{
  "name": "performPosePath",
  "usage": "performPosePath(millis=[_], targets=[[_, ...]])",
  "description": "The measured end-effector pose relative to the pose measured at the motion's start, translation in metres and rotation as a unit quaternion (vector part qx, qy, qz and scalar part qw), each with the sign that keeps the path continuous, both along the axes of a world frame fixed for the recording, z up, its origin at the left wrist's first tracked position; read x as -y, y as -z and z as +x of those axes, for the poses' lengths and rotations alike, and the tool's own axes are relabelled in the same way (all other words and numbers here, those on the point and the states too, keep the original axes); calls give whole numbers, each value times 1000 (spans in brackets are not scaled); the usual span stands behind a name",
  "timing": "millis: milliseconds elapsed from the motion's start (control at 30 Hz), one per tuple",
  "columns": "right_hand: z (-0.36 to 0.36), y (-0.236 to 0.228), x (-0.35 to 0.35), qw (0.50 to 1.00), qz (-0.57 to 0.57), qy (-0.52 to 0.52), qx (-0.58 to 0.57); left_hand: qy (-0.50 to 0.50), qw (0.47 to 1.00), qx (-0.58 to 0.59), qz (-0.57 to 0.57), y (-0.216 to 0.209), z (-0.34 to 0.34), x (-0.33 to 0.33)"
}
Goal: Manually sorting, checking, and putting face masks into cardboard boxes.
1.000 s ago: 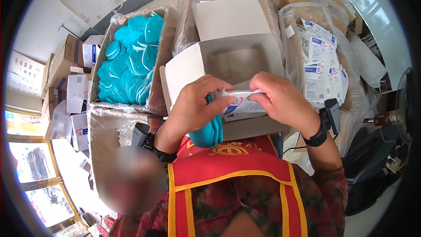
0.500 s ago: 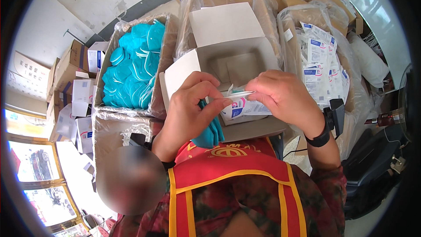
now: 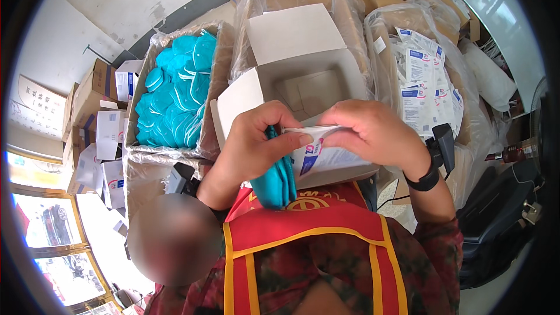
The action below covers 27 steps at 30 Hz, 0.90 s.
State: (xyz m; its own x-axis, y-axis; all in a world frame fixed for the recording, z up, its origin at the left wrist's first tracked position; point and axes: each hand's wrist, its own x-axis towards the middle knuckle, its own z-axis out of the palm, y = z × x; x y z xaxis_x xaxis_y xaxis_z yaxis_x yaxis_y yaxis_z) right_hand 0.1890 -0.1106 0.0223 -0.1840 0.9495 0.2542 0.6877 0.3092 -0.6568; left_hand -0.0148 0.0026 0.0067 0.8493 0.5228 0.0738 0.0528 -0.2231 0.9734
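My left hand point(image 3: 256, 137) is closed, with a stack of folded teal face masks point(image 3: 275, 181) hanging beneath its fingers. Its thumb and fingertips also pinch the left end of a white plastic pouch point(image 3: 329, 160) with blue and pink print. On the pouch's upper edge, my right hand point(image 3: 373, 134) is closed, thumb under the fingers. Both hands are close together over the near side of an open white carton point(image 3: 291, 38). What is inside the pouch is hidden.
To the left, a plastic-lined box point(image 3: 219, 90) holds many loose teal masks point(image 3: 175, 93). At the right, another lined box point(image 3: 376, 64) carries printed white pouches point(image 3: 423, 76). Small white cartons point(image 3: 111, 134) are stacked at far left. A black seat-like shape point(image 3: 496, 239) stands at lower right.
My hands have come slightly nearer my body, and the pouch's printed face shows more. The bit of teal at its mouth is no longer visible. The mask stack hangs lower.
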Motion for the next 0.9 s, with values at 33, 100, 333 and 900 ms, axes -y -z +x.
performPosePath(millis=[33,100,333,900], targets=[[-4,1,-1,1000,22,2,18,-29,999,-3,35,-2,1,6],[-7,5,-4,998,36,16,41,-64,993,-9,100,-6,3,12],[-21,1,-10,989,123,27,81,-88,996,-9,11,-8,2,11],[-34,-11,-2,932,211,49,291,-119,942,54,-309,5,7,4]])
